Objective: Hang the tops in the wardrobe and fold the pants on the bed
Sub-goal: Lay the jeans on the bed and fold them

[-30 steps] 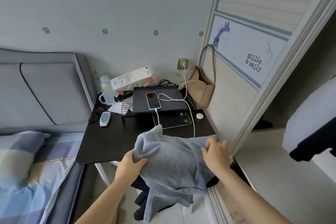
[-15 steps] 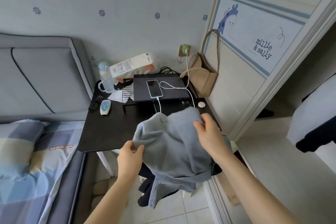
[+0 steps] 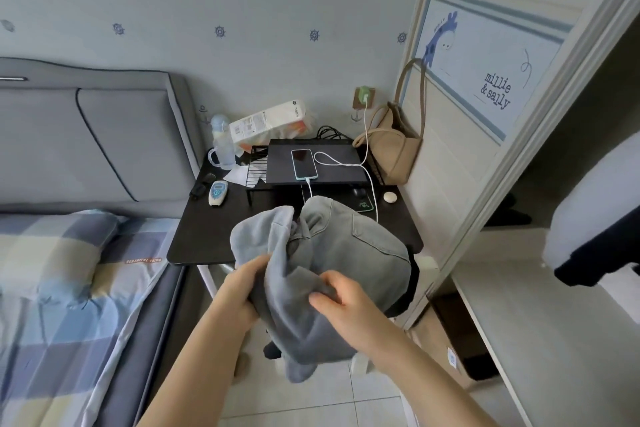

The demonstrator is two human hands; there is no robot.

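Grey top [image 3: 322, 274] bunched upright in my hands, above the tabletop [image 3: 207, 236] edge.
My left hand [image 3: 242, 291] and right hand [image 3: 349, 305] grip it, closer together than before; its loose end hangs down.

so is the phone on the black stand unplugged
No, a white cable runs from the bottom end of the phone up to the green charger in the wall socket.

The grey top [image 3: 322, 274] is soft, fuzzy cloth, not shiny. Behind it the black table [image 3: 207, 229] looks smooth and dull. On the table, the phone [image 3: 304, 163] has a shiny glass face. Right of it, the tan bag [image 3: 391, 152] is plain cloth.
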